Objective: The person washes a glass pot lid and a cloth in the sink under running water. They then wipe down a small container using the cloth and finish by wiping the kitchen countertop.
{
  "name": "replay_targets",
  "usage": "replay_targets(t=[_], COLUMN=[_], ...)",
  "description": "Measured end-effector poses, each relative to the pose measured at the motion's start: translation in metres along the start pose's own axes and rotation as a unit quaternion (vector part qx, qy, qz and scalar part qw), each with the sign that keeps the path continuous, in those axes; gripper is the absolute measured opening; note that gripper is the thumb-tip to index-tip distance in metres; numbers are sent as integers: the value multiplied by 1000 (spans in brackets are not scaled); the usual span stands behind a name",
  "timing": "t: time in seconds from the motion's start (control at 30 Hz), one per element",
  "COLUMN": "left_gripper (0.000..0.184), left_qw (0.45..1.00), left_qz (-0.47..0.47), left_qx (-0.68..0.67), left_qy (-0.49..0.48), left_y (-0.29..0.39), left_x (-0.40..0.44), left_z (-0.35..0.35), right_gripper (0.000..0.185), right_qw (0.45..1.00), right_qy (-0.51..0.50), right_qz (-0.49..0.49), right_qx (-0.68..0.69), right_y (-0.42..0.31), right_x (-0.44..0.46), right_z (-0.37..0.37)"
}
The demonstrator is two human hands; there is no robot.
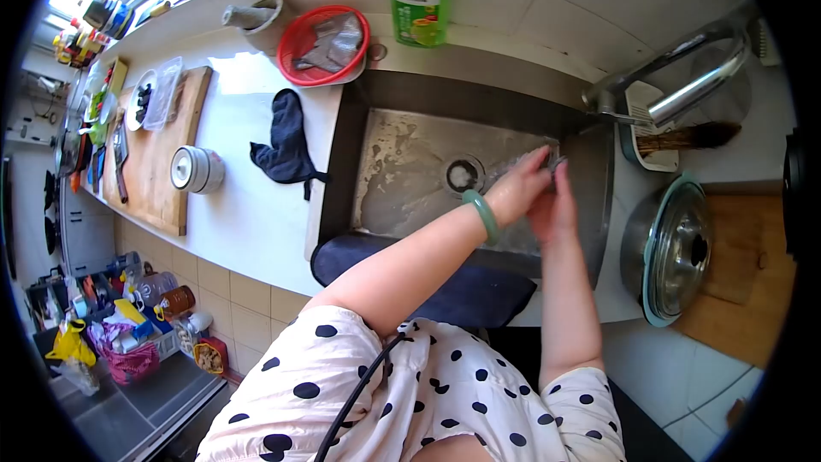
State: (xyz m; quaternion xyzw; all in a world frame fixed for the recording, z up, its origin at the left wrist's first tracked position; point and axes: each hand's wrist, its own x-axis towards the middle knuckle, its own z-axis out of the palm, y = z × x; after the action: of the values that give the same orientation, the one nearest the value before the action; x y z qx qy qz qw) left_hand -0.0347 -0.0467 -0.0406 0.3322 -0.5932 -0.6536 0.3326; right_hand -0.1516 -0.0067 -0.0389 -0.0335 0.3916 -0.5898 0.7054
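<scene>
Over the right part of the metal sink (402, 197), my left hand (520, 186) and my right hand (554, 204) press against each other. A green bangle (481, 216) circles my left wrist. Fingers on both hands look stretched out, and I see nothing held between them. The palms and part of the fingers are hidden where the hands overlap. White foam sits in the drain (463, 175), just left of my hands. A chrome faucet (701, 90) stands at the upper right, beyond my fingertips.
A dark mat (428, 287) covers the sink's front edge. Behind stand a red basket (295, 30) and a green detergent bottle (419, 4). Leftward lie a dark cloth (286, 141), a metal canister (197, 169) and a cutting board (171, 197). A lidded pot (671, 248) is right.
</scene>
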Motion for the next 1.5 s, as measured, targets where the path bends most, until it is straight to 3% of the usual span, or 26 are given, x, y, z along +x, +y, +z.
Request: replay_targets(t=[0.03,0.1,0.17,0.2,0.27,0.3,0.33,0.4,0.53,0.7,0.73,0.8,0.93,1.0,1.03,1.13,1.23,1.27,1.37,1.4,1.5], left_gripper=[59,60,65,65,65,55,51,44,32,26,27,27,25,19,17,12,12,12,25,43,54], left_qw=[984,865,921,960,995,991,976,972,969,973,974,974,955,963,962,955,934,944,963,975,980], left_qz=[32,97,30,38,73,-37,-88,-88,-138,-123,-120,-51,5,-104,-157,-117,-169,-173,-133,-119,-122], left_qx=[174,492,388,279,44,-55,-128,-117,-28,44,55,124,179,168,162,-182,-252,-219,-170,-120,-114], left_qy=[8,11,-27,2,49,117,154,182,201,191,184,181,235,181,152,204,189,175,160,145,106], left_y=[2,18,29,28,28,32,49,45,27,35,36,22,21,28,30,21,31,27,27,15,5], left_x=[-9,-34,-45,-51,-63,-68,-73,-81,-90,-97,-98,-99,-96,-96,-96,-93,-97,-97,-99,-99,-98], left_z=[-7,-22,-35,-42,-57,-64,-71,-86,-100,-102,-101,-101,-98,-107,-111,-119,-131,-132,-123,-121,-116], right_gripper=[46,44,38,32,25,24,23,21,20,24,26,31,44,50,50,47,40,37,36,36,41], right_qw=[998,983,987,981,987,989,987,981,978,975,974,969,992,991,992,992,990,990,987,985,977], right_qy=[4,23,65,105,58,49,72,115,98,94,102,113,20,-78,-77,-67,-50,-44,-34,-33,-33], right_qz=[-38,-123,-94,-77,-68,-65,-66,-65,-80,-69,-28,50,59,102,85,64,90,83,32,10,-18], right_qx=[-45,-136,-116,-147,-136,-122,-128,-140,-166,-190,-199,-214,-109,-46,-59,-83,-93,-106,-152,-169,-209], right_y=[9,31,39,38,37,36,34,32,37,50,54,59,67,62,61,54,50,51,58,62,65], right_x=[1,-4,-6,-10,-3,0,0,-1,3,13,20,38,13,3,2,0,-6,-10,-8,-6,-19], right_z=[9,33,46,55,55,55,60,72,80,80,68,44,81,92,93,91,81,82,82,83,108])
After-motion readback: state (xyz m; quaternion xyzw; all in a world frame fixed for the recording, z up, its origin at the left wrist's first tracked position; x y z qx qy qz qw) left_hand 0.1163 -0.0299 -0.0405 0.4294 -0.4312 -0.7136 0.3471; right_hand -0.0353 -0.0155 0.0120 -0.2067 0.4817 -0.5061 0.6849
